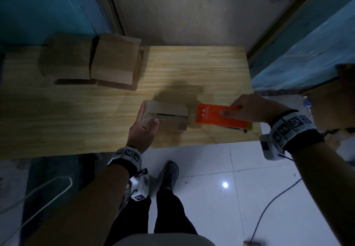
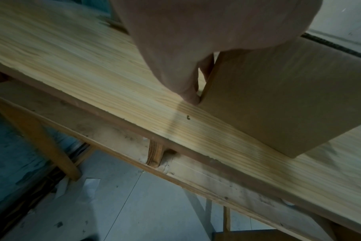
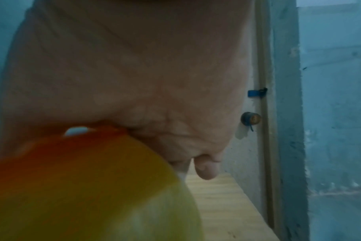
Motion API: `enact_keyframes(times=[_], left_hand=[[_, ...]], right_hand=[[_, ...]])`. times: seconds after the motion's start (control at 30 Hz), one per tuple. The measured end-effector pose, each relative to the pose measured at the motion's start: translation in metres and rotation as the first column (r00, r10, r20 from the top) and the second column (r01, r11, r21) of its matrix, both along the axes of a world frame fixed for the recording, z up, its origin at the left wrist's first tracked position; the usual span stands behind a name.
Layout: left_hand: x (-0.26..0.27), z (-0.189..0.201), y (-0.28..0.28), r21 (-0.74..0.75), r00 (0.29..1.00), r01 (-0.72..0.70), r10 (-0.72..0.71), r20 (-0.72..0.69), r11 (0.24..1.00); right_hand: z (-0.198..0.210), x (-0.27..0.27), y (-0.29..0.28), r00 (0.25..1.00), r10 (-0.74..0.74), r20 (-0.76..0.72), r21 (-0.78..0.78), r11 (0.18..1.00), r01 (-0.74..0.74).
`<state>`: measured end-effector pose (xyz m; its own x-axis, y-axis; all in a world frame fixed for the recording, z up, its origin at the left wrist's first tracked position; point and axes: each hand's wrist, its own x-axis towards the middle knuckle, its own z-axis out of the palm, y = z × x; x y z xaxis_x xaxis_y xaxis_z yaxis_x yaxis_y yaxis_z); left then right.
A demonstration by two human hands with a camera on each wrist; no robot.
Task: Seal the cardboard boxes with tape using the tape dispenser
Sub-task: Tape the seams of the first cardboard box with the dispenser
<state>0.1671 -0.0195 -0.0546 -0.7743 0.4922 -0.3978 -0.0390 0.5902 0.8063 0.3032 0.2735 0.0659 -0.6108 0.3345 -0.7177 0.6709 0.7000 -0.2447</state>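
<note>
A small cardboard box (image 1: 169, 116) lies on the wooden table (image 1: 76, 115) near its front edge, with a dark slit along its top seam. My left hand (image 1: 143, 124) grips the box's left end, thumb on the near side and fingers on the far end. In the left wrist view the box (image 2: 278, 97) fills the right side under my left hand (image 2: 185, 57). My right hand (image 1: 247, 109) holds the orange tape dispenser (image 1: 221, 118) just right of the box, its front edge close to the box's right end. The tape dispenser (image 3: 82, 187) is a blur in the right wrist view.
Two larger cardboard boxes (image 1: 113, 61) stand side by side at the back left of the table. A blue wall and door frame (image 1: 288, 44) close in the right side. A cable (image 1: 269, 207) runs over the white tile floor by my legs.
</note>
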Motion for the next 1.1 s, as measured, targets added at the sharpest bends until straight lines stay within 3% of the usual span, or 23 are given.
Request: enact_keyframes(times=[0.13, 0.3, 0.43, 0.73, 1.1], left_hand=[[0.000, 0.002, 0.000, -0.018, 1.000, -0.007, 0.007, 0.026, 1.000], [-0.001, -0.001, -0.002, -0.008, 1.000, 0.013, -0.013, 0.000, 1.000], [0.000, -0.001, -0.001, -0.011, 0.999, 0.025, -0.026, -0.042, 1.000], [0.004, 0.007, 0.000, 0.028, 0.999, 0.018, -0.017, -0.031, 0.999], [0.004, 0.009, -0.001, 0.061, 1.000, 0.003, -0.002, -0.009, 0.998]], right_hand=[[0.000, -0.001, 0.001, 1.000, -0.008, 0.007, -0.010, 1.000, 0.008], [0.000, 0.002, 0.000, 0.993, -0.061, -0.099, 0.051, 0.996, 0.067], [-0.001, 0.012, 0.004, 0.995, -0.066, -0.078, 0.064, 0.995, 0.071], [-0.010, 0.025, -0.003, 1.000, 0.021, -0.022, 0.170, 0.985, -0.017], [-0.013, 0.027, 0.000, 0.995, 0.047, -0.083, 0.166, 0.986, -0.033]])
